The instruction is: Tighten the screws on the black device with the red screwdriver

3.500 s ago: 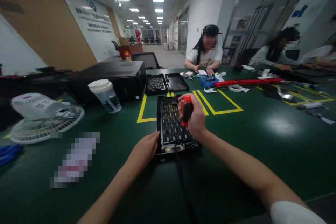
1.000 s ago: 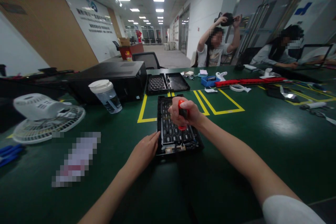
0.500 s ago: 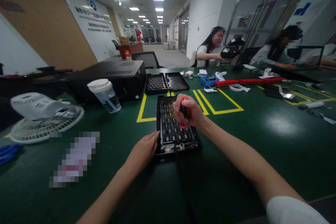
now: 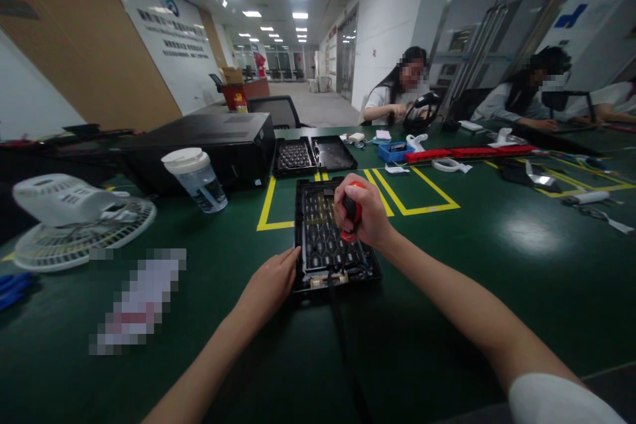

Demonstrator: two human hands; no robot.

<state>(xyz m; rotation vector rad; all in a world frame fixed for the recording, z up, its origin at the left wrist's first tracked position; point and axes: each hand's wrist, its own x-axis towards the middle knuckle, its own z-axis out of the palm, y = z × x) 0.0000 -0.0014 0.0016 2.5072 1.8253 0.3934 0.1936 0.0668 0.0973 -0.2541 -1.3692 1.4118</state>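
Observation:
A red and black screwdriver (image 4: 352, 212) is upright in my right hand (image 4: 368, 212), its handle wrapped by my closed fingers. Its tip points down toward the near right end of an open black case (image 4: 299, 225), though the exact contact point is too small to make out. Inside the case are rows of dark round cells (image 4: 318, 238), with wires and a tan part (image 4: 322, 281) along the near end. My left hand (image 4: 272, 281) rests against the case's left wall with its fingers stretched out; the thumb is hidden. A black strap-like strip (image 4: 342, 338) runs from the near end toward me.
Behind the case lies another opened black case (image 4: 334, 152). To the left are a lidded cup (image 4: 196, 179), a white fan (image 4: 74, 225) and a black computer tower (image 4: 209, 146). A blue bin (image 4: 393, 152) and red strip (image 4: 467, 153) lie farther back. Co-workers sit across the table.
My right hand and the screwdriver have shifted only slightly, still over the case. My left hand stays at the case's wall. Across the table, a co-worker has lowered a black headset-like object.

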